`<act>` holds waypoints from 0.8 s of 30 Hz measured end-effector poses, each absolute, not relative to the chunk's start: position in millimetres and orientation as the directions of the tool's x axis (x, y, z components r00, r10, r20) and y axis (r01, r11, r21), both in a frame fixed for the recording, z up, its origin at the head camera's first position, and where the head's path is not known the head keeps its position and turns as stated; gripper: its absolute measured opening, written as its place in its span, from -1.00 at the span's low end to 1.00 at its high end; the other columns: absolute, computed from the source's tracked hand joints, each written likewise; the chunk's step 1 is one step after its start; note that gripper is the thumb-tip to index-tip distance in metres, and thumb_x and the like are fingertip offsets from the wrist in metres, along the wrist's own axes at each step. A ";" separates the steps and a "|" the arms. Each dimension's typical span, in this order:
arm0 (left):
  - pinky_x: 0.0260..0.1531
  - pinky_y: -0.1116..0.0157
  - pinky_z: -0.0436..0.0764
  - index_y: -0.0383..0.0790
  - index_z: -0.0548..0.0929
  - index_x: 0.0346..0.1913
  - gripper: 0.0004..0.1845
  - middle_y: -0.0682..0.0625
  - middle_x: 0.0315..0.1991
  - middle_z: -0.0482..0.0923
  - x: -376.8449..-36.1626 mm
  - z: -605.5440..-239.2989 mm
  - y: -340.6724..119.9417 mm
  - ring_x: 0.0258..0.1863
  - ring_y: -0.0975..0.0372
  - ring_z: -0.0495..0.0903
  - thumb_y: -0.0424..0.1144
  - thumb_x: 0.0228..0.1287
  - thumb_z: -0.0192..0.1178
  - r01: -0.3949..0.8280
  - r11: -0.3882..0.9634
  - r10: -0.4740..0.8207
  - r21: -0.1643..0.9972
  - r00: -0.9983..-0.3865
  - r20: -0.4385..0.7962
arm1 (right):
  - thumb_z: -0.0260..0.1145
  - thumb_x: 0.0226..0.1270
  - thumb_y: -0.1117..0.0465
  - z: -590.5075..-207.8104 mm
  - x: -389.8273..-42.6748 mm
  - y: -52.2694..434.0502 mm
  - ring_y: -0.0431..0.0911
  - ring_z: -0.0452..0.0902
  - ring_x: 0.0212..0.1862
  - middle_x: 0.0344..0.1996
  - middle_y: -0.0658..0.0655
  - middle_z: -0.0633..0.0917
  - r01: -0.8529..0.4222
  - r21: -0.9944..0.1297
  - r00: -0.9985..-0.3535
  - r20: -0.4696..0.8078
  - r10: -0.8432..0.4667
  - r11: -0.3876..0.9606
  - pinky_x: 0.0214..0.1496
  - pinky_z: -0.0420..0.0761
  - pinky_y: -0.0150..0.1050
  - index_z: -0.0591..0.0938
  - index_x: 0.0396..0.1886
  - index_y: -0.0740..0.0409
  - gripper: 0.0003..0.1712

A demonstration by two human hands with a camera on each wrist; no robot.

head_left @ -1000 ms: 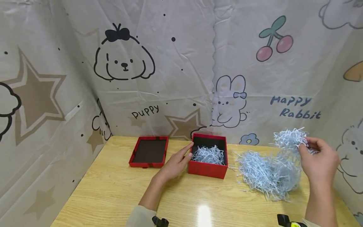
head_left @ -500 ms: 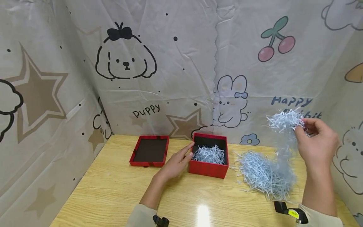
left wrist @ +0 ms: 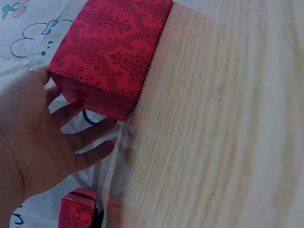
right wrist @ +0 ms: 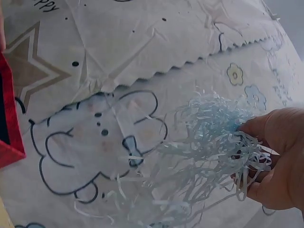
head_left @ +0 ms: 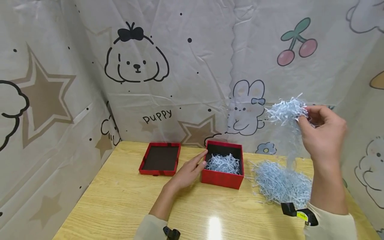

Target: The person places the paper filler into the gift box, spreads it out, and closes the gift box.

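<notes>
A red patterned box [head_left: 222, 180] stands lidless on the table, with pale blue shredded paper [head_left: 224, 164] inside it. My left hand [head_left: 186, 173] rests its straight fingers on the box's left side; the left wrist view shows these fingers [left wrist: 92, 135] spread along the red wall. My right hand [head_left: 325, 133] pinches a clump of pale blue shredded paper [head_left: 286, 111] between thumb and fingers, raised above the table to the right of the box. Loose strands trail down from this clump toward a larger shredded paper pile [head_left: 279, 181] on the table.
The red box lid [head_left: 160, 159] lies left of the box, its dark inside facing up. A printed cloth [head_left: 192, 66] hangs behind and at the sides of the wooden table [head_left: 120, 200]. A few stray strands lie between the box and the pile.
My right hand has lifted the clump of shredded paper up and to the left, drawing strands out of the pile. The left hand stays against the box.
</notes>
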State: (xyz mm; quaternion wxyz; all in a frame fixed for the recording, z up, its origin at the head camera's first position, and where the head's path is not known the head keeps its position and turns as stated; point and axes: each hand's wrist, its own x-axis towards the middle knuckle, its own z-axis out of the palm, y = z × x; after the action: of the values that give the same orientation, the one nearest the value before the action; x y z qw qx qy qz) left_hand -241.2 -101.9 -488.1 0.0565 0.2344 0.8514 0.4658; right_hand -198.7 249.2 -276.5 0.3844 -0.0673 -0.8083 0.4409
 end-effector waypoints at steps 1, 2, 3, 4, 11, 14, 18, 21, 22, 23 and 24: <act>0.58 -0.03 0.21 0.17 0.14 0.71 -0.38 0.21 0.66 0.13 -241.5 -488.3 -101.6 0.61 0.16 0.20 0.07 0.73 -0.06 0.349 0.457 0.454 0.818 -0.883 0.123 | 0.36 0.43 0.34 -273.7 -198.8 245.3 -0.25 0.50 -0.25 -0.30 -0.22 0.61 -0.254 -0.765 -0.701 0.567 0.432 0.592 -0.31 0.50 -0.61 0.75 -0.01 0.30 -0.79; 0.58 -0.03 0.21 0.17 0.14 0.71 -0.38 0.21 0.66 0.13 -241.7 -488.1 -101.6 0.62 0.16 0.19 0.08 0.73 -0.07 0.351 0.459 0.455 0.816 -0.882 0.123 | 0.37 0.43 0.34 -270.3 -198.5 240.9 -0.23 0.50 -0.24 -0.29 -0.20 0.62 -0.272 -0.768 -0.711 0.566 0.416 0.580 -0.31 0.51 -0.60 0.75 0.00 0.30 -0.79; 0.58 -0.03 0.21 0.18 0.14 0.71 -0.38 0.21 0.66 0.14 -241.8 -487.9 -101.6 0.62 0.16 0.19 0.08 0.73 -0.07 0.351 0.461 0.454 0.815 -0.883 0.124 | 0.37 0.43 0.35 -266.5 -198.5 236.1 -0.21 0.50 -0.24 -0.28 -0.16 0.62 -0.294 -0.769 -0.719 0.569 0.398 0.568 -0.32 0.51 -0.59 0.75 -0.01 0.30 -0.80; 0.58 -0.03 0.21 0.18 0.14 0.71 -0.38 0.21 0.66 0.14 -241.9 -487.5 -101.8 0.62 0.16 0.19 0.08 0.73 -0.07 0.351 0.462 0.451 0.814 -0.884 0.124 | 0.38 0.43 0.35 -262.6 -198.4 230.8 -0.19 0.50 -0.24 -0.27 -0.13 0.63 -0.312 -0.773 -0.732 0.566 0.379 0.553 -0.33 0.52 -0.59 0.75 -0.01 0.29 -0.80; 0.58 -0.04 0.21 0.18 0.14 0.71 -0.37 0.19 0.66 0.15 -241.6 -485.9 -103.3 0.62 0.14 0.18 0.11 0.72 -0.08 0.342 0.461 0.451 0.819 -0.885 0.116 | 0.37 0.42 0.38 -239.4 -199.8 194.0 -0.11 0.50 -0.22 -0.26 -0.04 0.64 -0.412 -0.760 -0.767 0.587 0.260 0.502 -0.33 0.53 -0.52 0.75 -0.04 0.26 -0.83; 0.59 -0.04 0.21 0.18 0.14 0.71 -0.37 0.19 0.66 0.15 -240.7 -485.7 -103.1 0.63 0.15 0.17 0.09 0.72 -0.06 0.342 0.460 0.457 0.819 -0.883 0.112 | 0.37 0.43 0.39 -233.7 -201.2 181.5 -0.09 0.48 -0.23 -0.27 -0.01 0.63 -0.439 -0.764 -0.780 0.586 0.222 0.473 -0.33 0.52 -0.50 0.75 -0.05 0.24 -0.84; 0.58 -0.06 0.21 0.17 0.15 0.71 -0.38 0.16 0.66 0.16 -240.3 -486.0 -103.1 0.62 0.12 0.19 0.05 0.73 -0.06 0.350 0.456 0.456 0.818 -0.882 0.123 | 0.38 0.44 0.38 -227.3 -204.4 166.7 -0.07 0.47 -0.25 -0.29 0.01 0.62 -0.481 -0.764 -0.779 0.598 0.190 0.430 -0.34 0.52 -0.47 0.76 -0.07 0.21 -0.86; 0.57 -0.08 0.23 0.14 0.15 0.71 -0.38 0.12 0.66 0.17 -241.2 -486.7 -102.8 0.62 0.10 0.20 0.04 0.73 -0.06 0.366 0.451 0.460 0.814 -0.877 0.139 | 0.39 0.43 0.40 -224.0 -207.1 157.4 -0.07 0.49 -0.27 -0.31 0.00 0.65 -0.518 -0.759 -0.765 0.617 0.183 0.394 -0.34 0.53 -0.46 0.77 -0.09 0.20 -0.86; 0.57 -0.08 0.23 0.14 0.16 0.71 -0.39 0.11 0.66 0.17 -241.4 -486.8 -102.6 0.62 0.09 0.21 0.04 0.73 -0.06 0.371 0.451 0.460 0.812 -0.876 0.145 | 0.38 0.42 0.40 -223.4 -208.0 154.6 -0.07 0.50 -0.28 -0.31 -0.01 0.66 -0.529 -0.758 -0.761 0.623 0.180 0.382 -0.34 0.54 -0.46 0.77 -0.10 0.20 -0.86; 0.56 -0.08 0.24 0.14 0.16 0.71 -0.39 0.11 0.66 0.18 -241.8 -487.1 -102.5 0.61 0.09 0.21 0.04 0.74 -0.06 0.375 0.452 0.460 0.809 -0.875 0.149 | 0.39 0.42 0.41 -223.1 -209.1 152.0 -0.07 0.51 -0.28 -0.31 -0.01 0.67 -0.537 -0.759 -0.761 0.624 0.177 0.369 -0.33 0.55 -0.46 0.78 -0.10 0.21 -0.86; 0.56 -0.07 0.24 0.15 0.16 0.71 -0.39 0.12 0.66 0.18 -242.4 -487.5 -102.4 0.61 0.10 0.22 0.04 0.74 -0.06 0.377 0.453 0.459 0.808 -0.875 0.151 | 0.39 0.42 0.41 -223.3 -210.4 149.7 -0.07 0.52 -0.28 -0.30 -0.01 0.68 -0.543 -0.759 -0.761 0.626 0.173 0.358 -0.33 0.57 -0.46 0.78 -0.10 0.21 -0.86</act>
State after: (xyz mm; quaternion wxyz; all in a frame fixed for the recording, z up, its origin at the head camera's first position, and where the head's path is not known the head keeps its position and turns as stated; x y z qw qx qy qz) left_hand -242.4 -102.4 -487.5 0.0447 0.2457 0.8511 0.4619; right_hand -210.4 149.7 -223.3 0.3236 0.1223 -0.7578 0.5532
